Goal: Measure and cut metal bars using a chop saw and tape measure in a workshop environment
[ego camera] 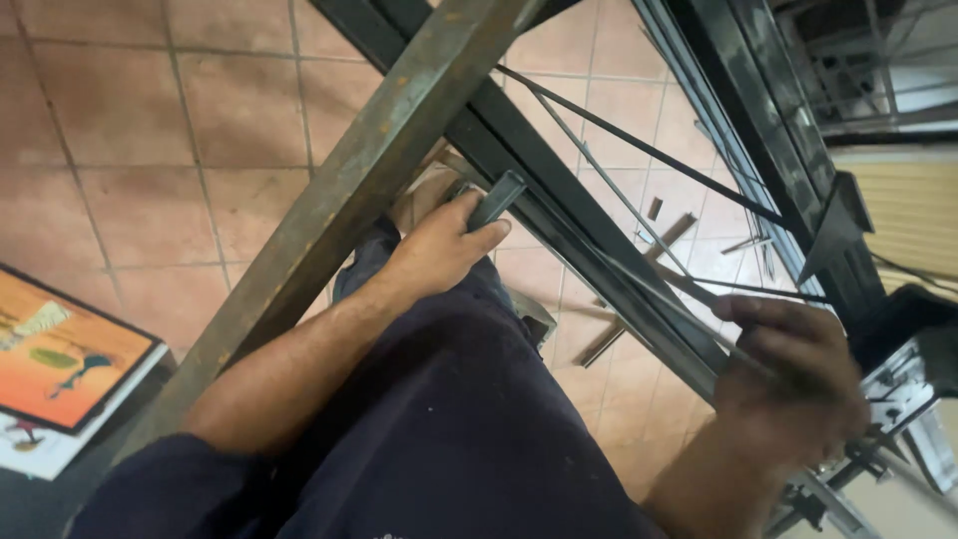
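Note:
My left hand (444, 245) grips a short dark metal piece (497, 198) and presses it against a long black steel bar (559, 215) that runs diagonally from top centre to lower right. My right hand (788, 374) is closed around the lower end of that bar, together with thin dark rods (639, 150) that cross above it. A rusty brown steel beam (339, 200) lies over my left forearm, slanting from top centre to lower left. My dark trousers fill the bottom middle.
Reddish floor tiles (180, 110) lie below. A black metal frame (768, 120) stands at the right, with a metal clamp or tool (898, 389) by my right hand. Scrap metal offcuts (664, 235) lie on the tiles. An orange picture board (60, 359) rests at the lower left.

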